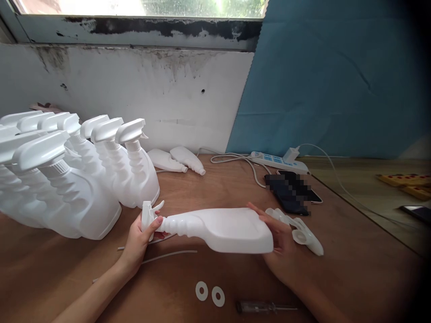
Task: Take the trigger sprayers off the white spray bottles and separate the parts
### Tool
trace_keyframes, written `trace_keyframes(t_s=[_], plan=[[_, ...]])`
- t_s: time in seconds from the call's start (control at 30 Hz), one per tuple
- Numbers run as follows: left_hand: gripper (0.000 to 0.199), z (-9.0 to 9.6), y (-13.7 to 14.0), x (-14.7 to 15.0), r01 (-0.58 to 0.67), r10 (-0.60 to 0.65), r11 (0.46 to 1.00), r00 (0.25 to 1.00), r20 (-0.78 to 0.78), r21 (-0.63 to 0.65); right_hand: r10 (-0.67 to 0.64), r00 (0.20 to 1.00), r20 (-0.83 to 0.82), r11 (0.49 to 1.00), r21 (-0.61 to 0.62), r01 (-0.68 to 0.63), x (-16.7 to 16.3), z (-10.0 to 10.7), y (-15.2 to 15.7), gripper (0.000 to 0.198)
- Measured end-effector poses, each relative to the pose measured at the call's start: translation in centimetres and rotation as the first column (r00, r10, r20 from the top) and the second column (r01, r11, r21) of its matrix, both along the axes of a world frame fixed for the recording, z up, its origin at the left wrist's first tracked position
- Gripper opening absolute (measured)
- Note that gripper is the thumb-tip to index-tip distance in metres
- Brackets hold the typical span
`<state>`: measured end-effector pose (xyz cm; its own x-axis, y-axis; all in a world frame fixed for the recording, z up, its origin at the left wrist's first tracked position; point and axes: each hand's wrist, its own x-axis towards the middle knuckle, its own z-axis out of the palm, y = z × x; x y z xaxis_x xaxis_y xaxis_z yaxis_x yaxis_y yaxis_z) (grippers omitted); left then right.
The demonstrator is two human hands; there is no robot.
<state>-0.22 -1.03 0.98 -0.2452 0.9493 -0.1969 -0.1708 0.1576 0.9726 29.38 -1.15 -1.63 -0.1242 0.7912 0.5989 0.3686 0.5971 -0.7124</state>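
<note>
A white spray bottle point(232, 231) lies on its side between my two hands, above the table. My left hand point(143, 235) is closed around the white trigger sprayer point(147, 220) at the bottle's neck, with the trigger lever pointing up. My right hand point(278, 237) grips the bottle's base, its fingers partly hidden behind it. Below the bottle, two white ring washers point(201, 291) lie flat, and a screwdriver point(261, 307) with a clear handle rests to their right. Thin white tubes point(171, 255) lie by my left hand.
Several white spray bottles with sprayers point(84, 193) stand close together at the left. Two white bottles point(186, 158) lie near the wall. White sprayer parts point(308, 235) sit beyond my right hand. A power strip point(279, 161), cables and phones point(286, 193) lie at the back right.
</note>
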Motion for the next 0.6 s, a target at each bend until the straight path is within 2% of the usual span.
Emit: trace_keyframes(t_s=[0.17,0.27,0.33,0.4,0.47,0.53,0.6], plan=[[0.049,-0.02,-0.1,0.07,0.028,-0.026,0.999,0.999,0.041,-0.042,-0.03,0.999,0.024,0.967,0.254,0.023,0.05,-0.29,-0.34,0.024],[0.049,-0.11,-0.07,-0.01,0.04,-0.038,0.998,0.998,0.05,-0.041,-0.066,0.998,0.019,0.936,0.349,0.055,0.15,-0.49,-0.71,0.017],[0.049,-0.18,0.03,-0.16,0.04,-0.038,0.998,0.998,0.051,-0.038,-0.024,0.999,0.038,0.931,0.365,0.009,0.18,-0.46,-0.8,0.016],[0.05,-0.27,0.16,-0.35,0.039,-0.037,0.999,0.998,0.054,-0.029,0.048,0.997,0.06,0.946,0.319,-0.065,0.19,-0.41,-0.68,0.029],[0.05,-0.38,0.25,-0.53,0.039,-0.039,0.999,0.998,0.05,-0.005,0.075,0.995,0.063,0.975,0.203,-0.086,0.18,-0.44,-0.44,0.045],[0.051,-0.46,0.24,-0.59,0.029,-0.03,0.999,0.999,0.038,0.023,-0.008,0.999,0.044,0.998,0.067,0.005,0.14,-0.54,-0.22,0.053],[0.053,-0.47,0.12,-0.51,0.023,-0.024,0.999,0.999,0.032,0.033,-0.157,0.988,0.008,0.987,-0.025,0.157,0.12,-0.62,-0.1,0.055]])
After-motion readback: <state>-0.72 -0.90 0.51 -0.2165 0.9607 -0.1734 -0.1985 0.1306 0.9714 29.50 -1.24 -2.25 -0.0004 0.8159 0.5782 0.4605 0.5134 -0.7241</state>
